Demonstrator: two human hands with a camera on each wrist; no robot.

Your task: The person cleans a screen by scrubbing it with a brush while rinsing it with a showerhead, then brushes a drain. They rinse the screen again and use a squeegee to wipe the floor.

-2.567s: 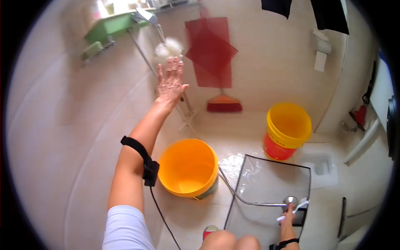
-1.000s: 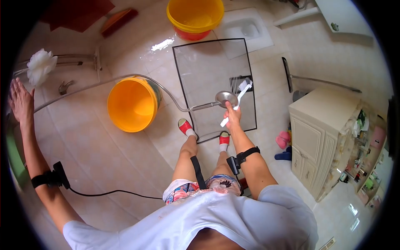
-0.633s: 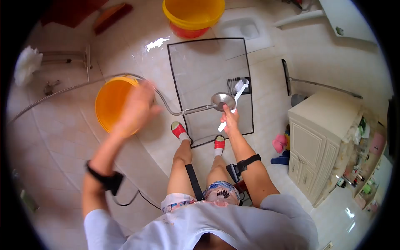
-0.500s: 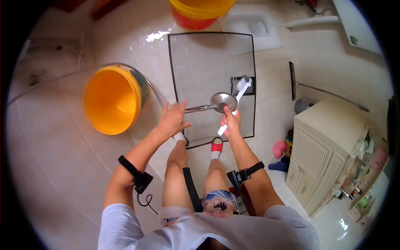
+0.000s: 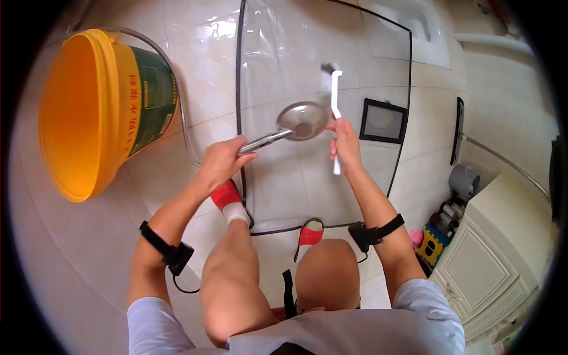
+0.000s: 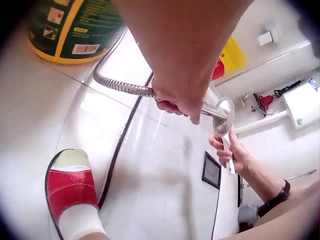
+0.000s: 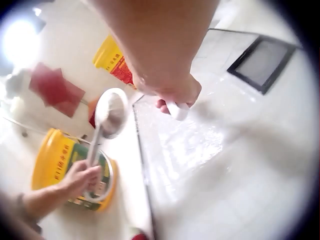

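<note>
Our left hand (image 5: 222, 163) has its fingers curled tight round the handle of the round chrome shower head (image 5: 303, 120), held above the middle of the clear black-edged glass panel (image 5: 378, 53) lying flat on the tiled floor (image 5: 89, 248). Our right hand (image 5: 345, 145) grips the white long-handled brush (image 5: 335, 100) upright, just beside the shower head. The yellow plastic bucket (image 5: 89, 112) stands near the panel's left edge; our red slippers (image 5: 225, 193) touch its near edge.

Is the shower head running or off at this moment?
Cannot tell. The left hand grips the shower head over the glass panel; no stream shows, though the panel looks wet.
</note>
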